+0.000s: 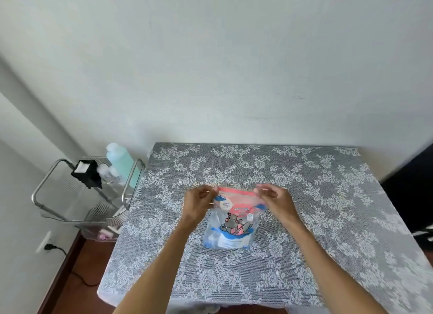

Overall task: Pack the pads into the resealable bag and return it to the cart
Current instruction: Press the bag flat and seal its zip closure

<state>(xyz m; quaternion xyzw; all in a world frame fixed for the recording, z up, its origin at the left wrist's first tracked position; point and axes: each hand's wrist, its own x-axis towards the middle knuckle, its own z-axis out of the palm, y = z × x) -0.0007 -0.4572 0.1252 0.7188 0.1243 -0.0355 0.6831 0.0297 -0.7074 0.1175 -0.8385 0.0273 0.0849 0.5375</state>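
A resealable bag [232,222] with a pink top, blue print and a cartoon hippo lies on the lace-covered table [304,196], its top edge pointing away from me. My left hand [199,202] pinches the bag's top left corner. My right hand [273,197] pinches the top right corner. The pads cannot be made out separately; the bag's clear lower part shows pale contents. The cart [82,196], a metal-framed trolley, stands left of the table.
On the cart's top shelf stand a tall teal bottle [121,163], a black box [86,173] and small clear bottles. A wall socket with a black cable [50,245] sits low on the left wall. A dark object [412,191] is at the table's right.
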